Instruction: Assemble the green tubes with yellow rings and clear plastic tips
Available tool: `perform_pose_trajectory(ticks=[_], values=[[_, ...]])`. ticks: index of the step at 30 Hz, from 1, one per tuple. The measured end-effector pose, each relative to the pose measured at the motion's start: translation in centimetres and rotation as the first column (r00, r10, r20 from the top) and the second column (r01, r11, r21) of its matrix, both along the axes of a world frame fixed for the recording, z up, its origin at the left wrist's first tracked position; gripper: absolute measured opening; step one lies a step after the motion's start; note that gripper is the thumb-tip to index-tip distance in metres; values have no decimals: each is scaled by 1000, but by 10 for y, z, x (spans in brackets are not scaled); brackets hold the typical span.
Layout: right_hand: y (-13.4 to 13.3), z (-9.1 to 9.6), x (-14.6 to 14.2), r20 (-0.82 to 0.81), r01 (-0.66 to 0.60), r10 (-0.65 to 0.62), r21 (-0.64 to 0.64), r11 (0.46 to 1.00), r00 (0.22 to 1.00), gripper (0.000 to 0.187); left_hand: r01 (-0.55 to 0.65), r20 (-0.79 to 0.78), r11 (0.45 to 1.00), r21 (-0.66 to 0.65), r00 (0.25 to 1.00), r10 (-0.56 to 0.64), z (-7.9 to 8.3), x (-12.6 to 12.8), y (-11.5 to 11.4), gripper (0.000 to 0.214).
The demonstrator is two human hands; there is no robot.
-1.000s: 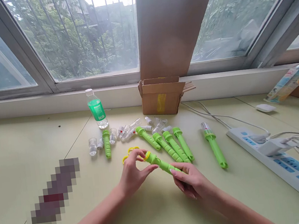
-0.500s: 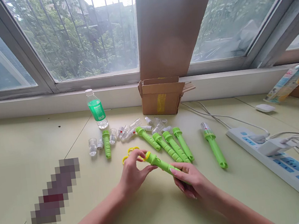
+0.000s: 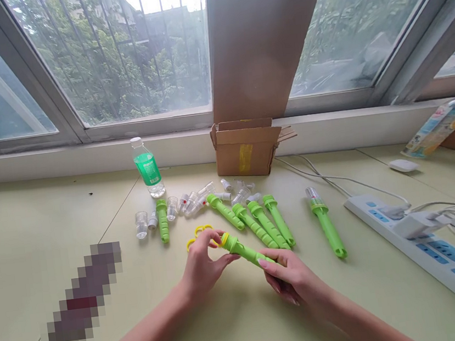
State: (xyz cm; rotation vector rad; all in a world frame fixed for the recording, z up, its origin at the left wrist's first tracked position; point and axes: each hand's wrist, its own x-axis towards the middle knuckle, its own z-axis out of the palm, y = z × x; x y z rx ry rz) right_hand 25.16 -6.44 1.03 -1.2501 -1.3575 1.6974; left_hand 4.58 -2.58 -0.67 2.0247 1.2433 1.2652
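A green plastic tube with a threaded end [image 3: 242, 250] lies slanted between my hands, above the table. My right hand [image 3: 288, 273] is wrapped round its lower part. At the upper left end sits a yellow ring [image 3: 224, 239], pinched by my left hand [image 3: 203, 264]; the fingers partly cover it. Just behind my left hand, a few loose yellow rings [image 3: 202, 228] lie on the table. Several similar green tubes [image 3: 254, 225] rest beyond my hands. One green tube with a clear cap [image 3: 327, 224] lies apart on the right.
Clear plastic cups [image 3: 142, 225] and small white pieces [image 3: 224, 196] are scattered behind the tubes. A green-labelled bottle [image 3: 148, 169] and a cardboard box [image 3: 246, 154] stand near the window. At right lie a power strip [image 3: 431, 248] and cables. A blurred dark patch [image 3: 85, 296] is at left.
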Motion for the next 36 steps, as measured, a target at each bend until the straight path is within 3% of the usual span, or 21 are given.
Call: perform_pose_trajectory(ticks=[36], values=[[0,4,2,-31,-36,35,-29,999,999,42,5,32,997,73,999,-7,3,-2,-1,34]])
